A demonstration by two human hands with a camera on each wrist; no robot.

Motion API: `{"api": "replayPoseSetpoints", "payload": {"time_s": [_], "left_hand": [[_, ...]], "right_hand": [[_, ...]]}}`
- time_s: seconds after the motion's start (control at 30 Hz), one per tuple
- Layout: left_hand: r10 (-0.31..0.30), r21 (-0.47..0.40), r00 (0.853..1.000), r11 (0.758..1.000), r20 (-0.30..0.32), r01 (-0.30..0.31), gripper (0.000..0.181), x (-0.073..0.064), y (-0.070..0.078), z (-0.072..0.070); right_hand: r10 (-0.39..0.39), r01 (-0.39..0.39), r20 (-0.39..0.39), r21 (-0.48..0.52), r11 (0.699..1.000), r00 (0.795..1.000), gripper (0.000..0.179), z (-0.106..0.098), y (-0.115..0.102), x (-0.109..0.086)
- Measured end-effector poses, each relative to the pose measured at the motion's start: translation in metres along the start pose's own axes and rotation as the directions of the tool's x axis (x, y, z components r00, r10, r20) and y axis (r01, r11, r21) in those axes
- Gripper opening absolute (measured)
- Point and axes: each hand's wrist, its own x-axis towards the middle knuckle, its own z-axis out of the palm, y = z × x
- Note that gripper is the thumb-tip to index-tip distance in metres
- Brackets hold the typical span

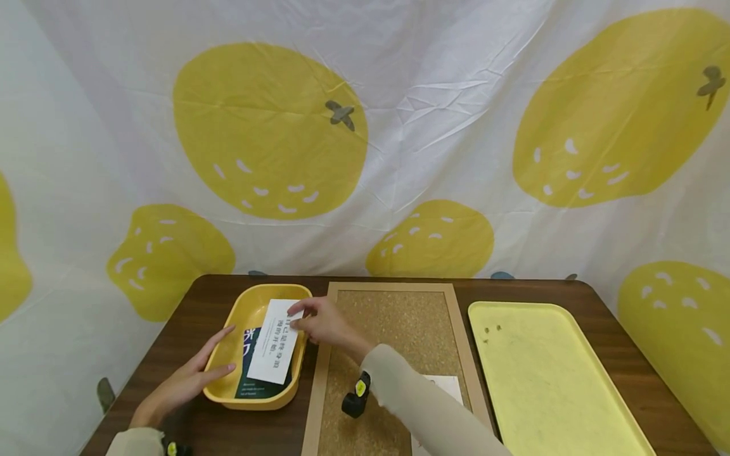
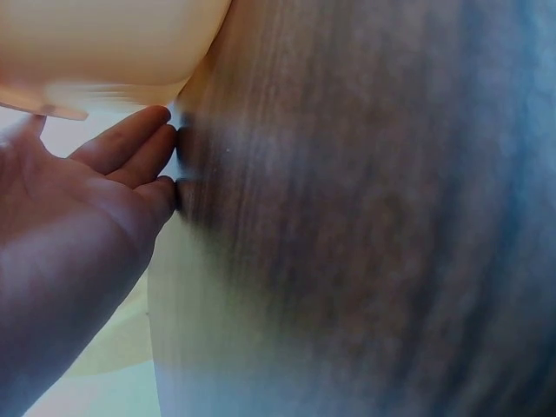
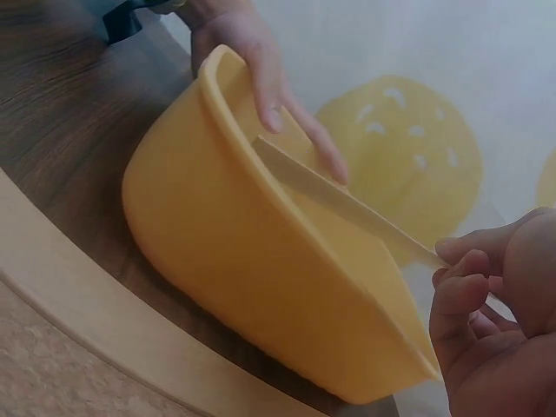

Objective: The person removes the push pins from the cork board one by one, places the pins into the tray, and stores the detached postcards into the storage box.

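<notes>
The right hand [image 1: 327, 323] pinches a white card [image 1: 272, 342] by its far end. The card hangs over the yellow tub [image 1: 253, 404], above a dark green card [image 1: 263, 389] inside. The tub is by the left edge of the desk [image 1: 191, 328], near the back left corner. Since the pinch is only at one end, the card might swing or slip. Its low end might bump the green card or catch on the tub's rim. I cannot tell if the two cards touch.

The left hand [image 1: 191, 377] spreads wide over the tub's left rim. If it presses hard on one side, the tub might tip or slide.

A cork board [image 1: 393, 335] lies in the middle, up to the back edge. The right sleeve [image 1: 422, 392] crosses it and might brush the white paper [image 1: 447, 385] there. A yellow tray [image 1: 547, 367] sits toward the right edge.
</notes>
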Motion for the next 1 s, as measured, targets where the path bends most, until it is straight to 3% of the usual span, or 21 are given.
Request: {"api": "replayPoseSetpoints", "payload": {"time_s": [0.17, 0.47, 1.0], "left_hand": [[-0.024, -0.012, 1.0, 1.0, -0.003, 0.024, 0.084, 0.001, 0.001, 0.0], [-0.012, -0.006, 1.0, 1.0, 0.003, 0.012, 0.084, 0.0, 0.001, 0.0], [-0.024, -0.043, 1.0, 0.999, 0.015, 0.024, 0.082, -0.001, 0.003, -0.001]], "right_hand": [[0.012, -0.013, -0.006, -0.059, 0.998, 1.0, 0.017, 0.006, 0.002, 0.001], [0.006, -0.008, -0.011, -0.136, 0.991, 1.0, 0.022, 0.012, 0.004, 0.002], [-0.032, 0.031, -0.004, -0.213, 0.977, 0.999, 0.025, 0.018, 0.006, 0.003]]}}
